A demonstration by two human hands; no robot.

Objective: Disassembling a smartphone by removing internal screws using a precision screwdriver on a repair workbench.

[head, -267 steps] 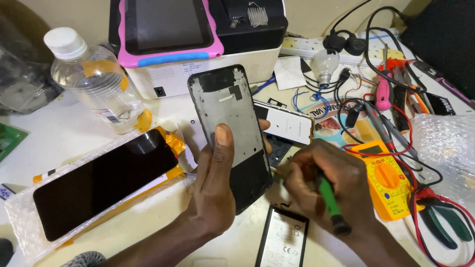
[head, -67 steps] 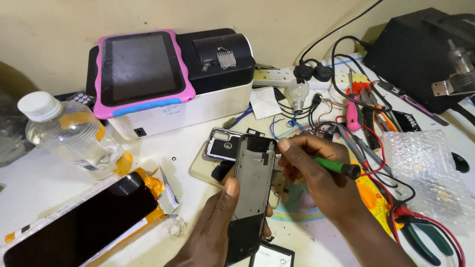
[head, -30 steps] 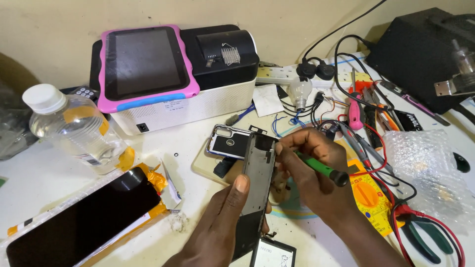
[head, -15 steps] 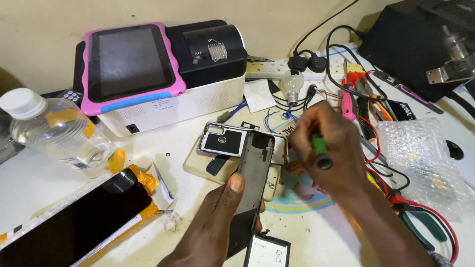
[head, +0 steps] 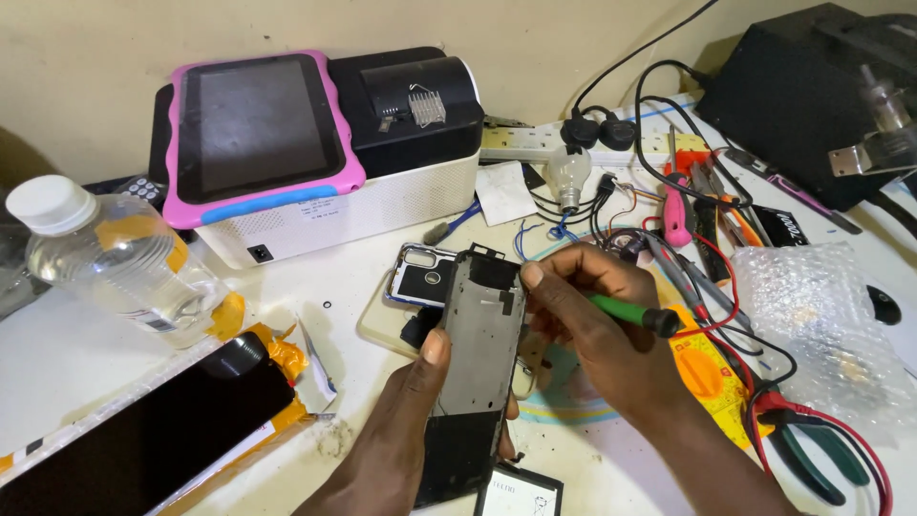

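Since half a second ago, right hand (head: 592,325) lowers, pinching green screwdriver (head: 630,313) at phone frame (head: 478,354); left hand (head: 401,440) clasps frame.

Light: bright, even, from above.
Shadows: soft, short under the plastic bottle (head: 115,263).
Glare: faint on the tablet (head: 256,124).
Focus: sharp throughout.

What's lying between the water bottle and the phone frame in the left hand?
In the head view, between the bottle and the frame: a yellow-taped packet's torn corner, a tiny ring, otherwise bare white tabletop.
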